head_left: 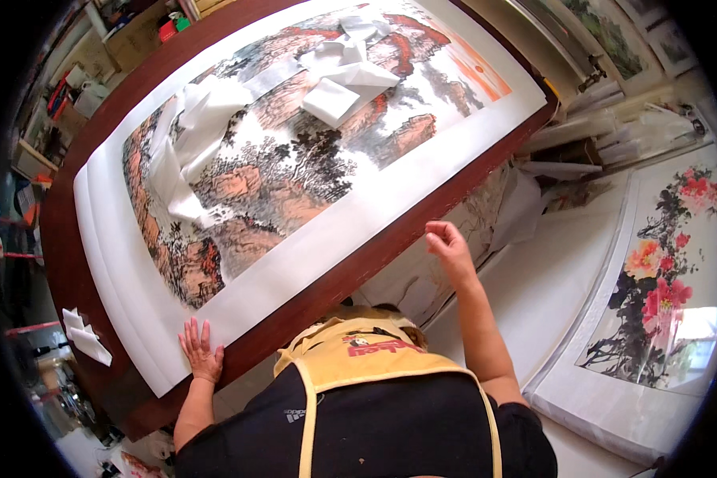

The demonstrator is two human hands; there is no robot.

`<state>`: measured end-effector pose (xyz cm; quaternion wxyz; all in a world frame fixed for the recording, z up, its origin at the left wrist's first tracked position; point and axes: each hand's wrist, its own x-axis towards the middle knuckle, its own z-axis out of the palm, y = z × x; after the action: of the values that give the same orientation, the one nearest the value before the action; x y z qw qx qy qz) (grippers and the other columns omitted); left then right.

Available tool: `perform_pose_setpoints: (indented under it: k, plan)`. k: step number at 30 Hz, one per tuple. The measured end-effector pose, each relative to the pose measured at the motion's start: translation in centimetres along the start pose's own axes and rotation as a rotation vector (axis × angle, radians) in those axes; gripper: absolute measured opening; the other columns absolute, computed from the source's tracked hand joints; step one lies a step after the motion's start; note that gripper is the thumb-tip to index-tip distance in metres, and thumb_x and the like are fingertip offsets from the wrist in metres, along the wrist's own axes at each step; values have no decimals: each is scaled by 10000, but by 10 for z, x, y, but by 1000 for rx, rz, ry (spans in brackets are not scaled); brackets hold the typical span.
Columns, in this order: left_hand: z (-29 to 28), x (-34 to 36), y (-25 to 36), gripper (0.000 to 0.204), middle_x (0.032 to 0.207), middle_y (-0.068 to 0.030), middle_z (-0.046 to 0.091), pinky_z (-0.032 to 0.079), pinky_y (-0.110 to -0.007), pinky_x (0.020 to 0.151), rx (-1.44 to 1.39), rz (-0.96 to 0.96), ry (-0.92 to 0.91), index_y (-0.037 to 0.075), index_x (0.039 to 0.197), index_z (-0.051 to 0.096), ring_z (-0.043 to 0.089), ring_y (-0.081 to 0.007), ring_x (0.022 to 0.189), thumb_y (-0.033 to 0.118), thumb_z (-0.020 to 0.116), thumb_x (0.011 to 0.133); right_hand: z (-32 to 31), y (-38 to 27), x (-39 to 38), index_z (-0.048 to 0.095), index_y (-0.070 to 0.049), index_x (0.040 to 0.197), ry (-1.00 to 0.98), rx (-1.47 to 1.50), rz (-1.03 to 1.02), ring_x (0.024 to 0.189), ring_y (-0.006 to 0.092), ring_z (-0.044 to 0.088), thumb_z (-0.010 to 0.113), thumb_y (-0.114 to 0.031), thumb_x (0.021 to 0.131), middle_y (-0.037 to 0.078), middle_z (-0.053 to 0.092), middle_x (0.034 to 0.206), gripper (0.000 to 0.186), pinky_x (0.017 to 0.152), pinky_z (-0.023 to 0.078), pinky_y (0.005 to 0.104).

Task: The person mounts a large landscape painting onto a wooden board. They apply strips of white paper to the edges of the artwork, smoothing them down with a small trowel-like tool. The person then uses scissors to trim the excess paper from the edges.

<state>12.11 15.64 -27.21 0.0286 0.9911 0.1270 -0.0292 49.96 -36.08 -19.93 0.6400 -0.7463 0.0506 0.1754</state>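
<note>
White-bordered painting point(291, 171) under left grip point(201, 350)

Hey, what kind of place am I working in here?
Looks like a painting studio or mounting workshop: a white-bordered landscape painting lies on the dark red table, and a flower painting is at the right.

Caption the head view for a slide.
Left hand spread on the margin of a landscape painting, folded white strips lying on it, right hand curled beside the dark red table.
</note>
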Motion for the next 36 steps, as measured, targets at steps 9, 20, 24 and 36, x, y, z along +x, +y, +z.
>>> perform_pose_setpoints:
  k: [9,20,24,36]
  plan:
    - [15,60,115,484,1451,-187,383,340,-474,1090,-597,-840,457,4,1381,465,385,-342,1327,313,549,1018,-134,-3,170,451,-9,1328,377,322,50,975,154,598,669,-144,937,76,550,1162,467,840,542,309]
    - [-2,122,262,757,1510,-134,271,442,-485,1058,-2132,-1530,884,-32,1453,291,439,-300,1248,351,665,918,-192,-3,299,466,8,1252,350,621,149,935,252,613,656,-38,908,118,572,1079,396,828,554,382]
    - [17,122,247,392,973,-104,581,547,-388,756,-2190,-1638,982,-23,1149,499,570,-241,849,240,662,908,-210,11,308,640,-62,1011,275,484,154,800,148,578,691,-119,904,17,610,897,132,725,508,302]
    - [1,156,277,212,1046,-69,632,523,-365,813,-1911,-1564,1028,63,1134,606,608,-214,943,200,615,973,-227,-5,334,586,-75,1121,442,307,163,805,129,570,655,-92,924,3,611,953,209,621,453,283]
